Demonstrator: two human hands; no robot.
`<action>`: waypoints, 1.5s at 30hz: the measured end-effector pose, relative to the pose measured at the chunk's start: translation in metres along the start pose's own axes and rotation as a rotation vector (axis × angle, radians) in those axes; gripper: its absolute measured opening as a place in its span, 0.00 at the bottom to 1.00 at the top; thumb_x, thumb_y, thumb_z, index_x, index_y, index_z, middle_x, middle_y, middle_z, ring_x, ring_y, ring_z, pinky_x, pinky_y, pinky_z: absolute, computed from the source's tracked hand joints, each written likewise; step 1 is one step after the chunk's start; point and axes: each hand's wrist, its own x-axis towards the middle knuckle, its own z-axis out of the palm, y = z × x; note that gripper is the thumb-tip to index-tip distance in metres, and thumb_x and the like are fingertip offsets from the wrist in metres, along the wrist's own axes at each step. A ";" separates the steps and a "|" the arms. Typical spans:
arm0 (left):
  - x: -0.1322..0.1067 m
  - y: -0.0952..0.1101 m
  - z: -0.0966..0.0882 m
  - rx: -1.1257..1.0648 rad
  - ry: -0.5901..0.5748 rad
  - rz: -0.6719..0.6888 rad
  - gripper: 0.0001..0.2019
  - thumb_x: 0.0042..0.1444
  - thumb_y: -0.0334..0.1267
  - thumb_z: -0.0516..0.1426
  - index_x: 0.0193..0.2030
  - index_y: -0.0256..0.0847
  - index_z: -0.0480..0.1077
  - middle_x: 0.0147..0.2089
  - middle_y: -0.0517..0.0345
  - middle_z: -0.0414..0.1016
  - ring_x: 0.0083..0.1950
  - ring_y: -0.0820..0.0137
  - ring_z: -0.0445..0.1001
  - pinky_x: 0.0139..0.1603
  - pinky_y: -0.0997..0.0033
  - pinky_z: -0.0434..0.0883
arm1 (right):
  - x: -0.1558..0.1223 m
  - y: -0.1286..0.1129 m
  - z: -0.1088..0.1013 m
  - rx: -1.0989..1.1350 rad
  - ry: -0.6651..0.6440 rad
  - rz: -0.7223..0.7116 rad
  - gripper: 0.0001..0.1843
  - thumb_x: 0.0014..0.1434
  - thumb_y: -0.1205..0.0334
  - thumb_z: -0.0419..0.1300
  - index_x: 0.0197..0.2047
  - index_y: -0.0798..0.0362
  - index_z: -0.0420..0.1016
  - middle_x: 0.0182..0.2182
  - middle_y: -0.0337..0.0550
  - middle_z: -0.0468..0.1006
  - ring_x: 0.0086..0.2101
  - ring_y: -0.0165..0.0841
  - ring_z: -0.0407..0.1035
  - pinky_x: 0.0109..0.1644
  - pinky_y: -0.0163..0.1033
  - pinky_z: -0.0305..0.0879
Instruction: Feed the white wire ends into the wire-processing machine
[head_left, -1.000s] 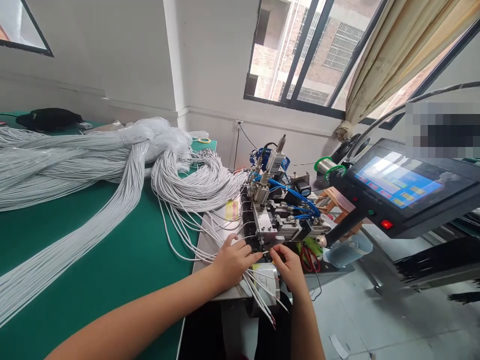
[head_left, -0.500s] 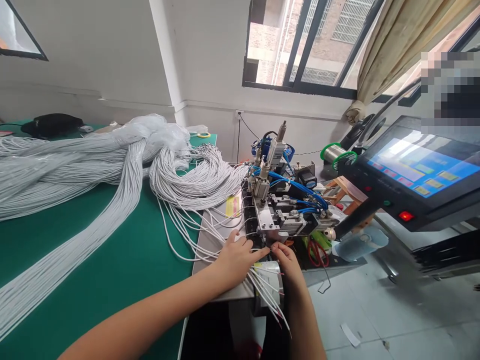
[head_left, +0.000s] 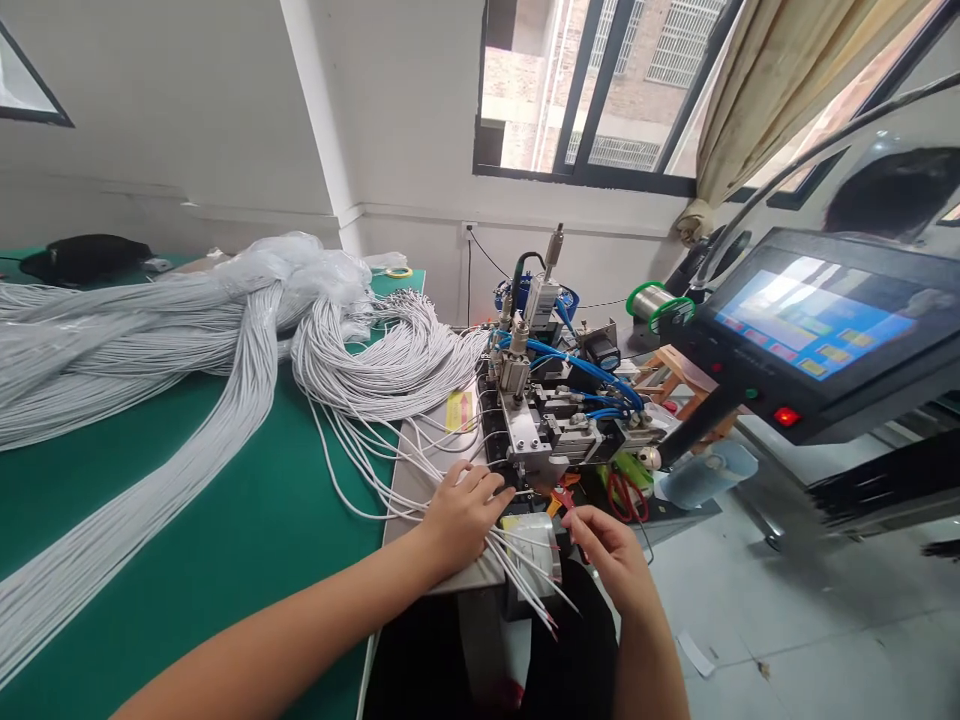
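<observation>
My left hand (head_left: 461,512) rests on the metal plate (head_left: 420,480) at the front of a small machine (head_left: 551,420) with blue air hoses. Its fingers are curled over thin grey wires (head_left: 525,575) whose stripped ends hang off the bench edge. My right hand (head_left: 609,545) is a little to the right and nearer me, off the machine, its fingertips pinched together; what they hold is too small to make out. A big bundle of grey wires (head_left: 225,330) lies across the green table (head_left: 247,530) to the left.
A touchscreen control panel (head_left: 814,330) stands on an arm at the right, with a solder spool (head_left: 654,300) behind it. Red-handled scissors (head_left: 619,492) lie beside the machine. Another person's dark hair (head_left: 892,190) shows behind the panel. A window and curtain are beyond; the grey floor is at the right.
My right hand has drawn back from the machine's front toward me and to the right. The left hand has stayed on the wires. The view has shifted slightly.
</observation>
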 end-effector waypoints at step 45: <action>0.001 -0.001 0.002 -0.019 0.159 0.137 0.18 0.58 0.30 0.49 0.54 0.40 0.67 0.33 0.57 0.74 0.33 0.69 0.72 0.39 0.64 0.63 | 0.034 0.010 0.027 0.248 0.107 -0.052 0.12 0.56 0.53 0.64 0.29 0.53 0.76 0.24 0.39 0.71 0.26 0.31 0.63 0.31 0.35 0.59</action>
